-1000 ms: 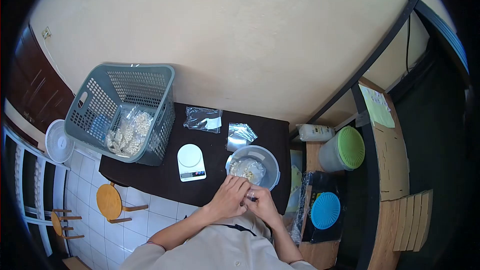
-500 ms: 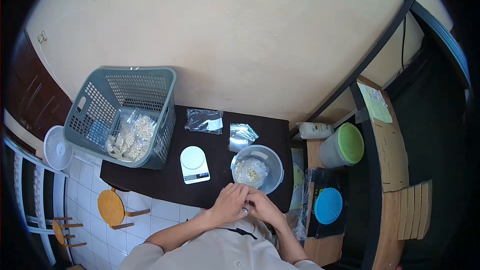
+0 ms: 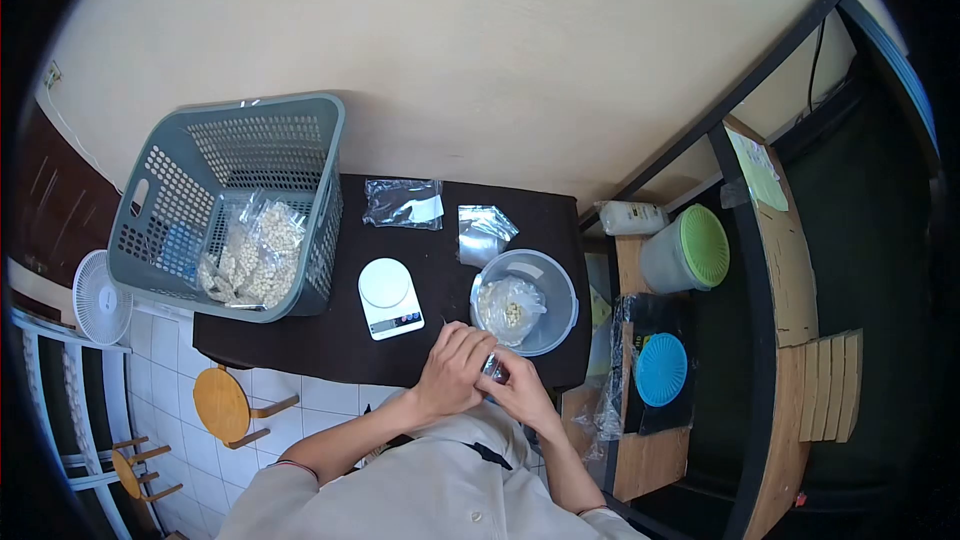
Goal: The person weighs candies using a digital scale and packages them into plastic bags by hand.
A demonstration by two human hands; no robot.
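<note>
My left hand (image 3: 455, 368) and my right hand (image 3: 522, 395) are close together at the table's front edge, fingers closed around a small shiny plastic bag (image 3: 493, 368). Most of that bag is hidden by my fingers. Just beyond them stands a clear grey bucket (image 3: 568, 305), with an open plastic bag (image 3: 525, 297) of small pale pieces inside. To the left of my hands a white kitchen scale (image 3: 388, 295) rests on the dark tabletop. Silvery flat pouches (image 3: 485, 235) lie behind the bucket.
A large grey-green basket (image 3: 325, 230) at the left holds filled bags (image 3: 262, 255). Clear plastic bags (image 3: 403, 204) lie at the back. On the right shelf are a green-lidded tub (image 3: 670, 265) and a blue lid (image 3: 660, 370). A wooden stool (image 3: 222, 406) stands at lower left.
The view has tilted down a little, so the table sits higher in it. My hands have shifted slightly, and a shiny bit of the bag now shows between them.
</note>
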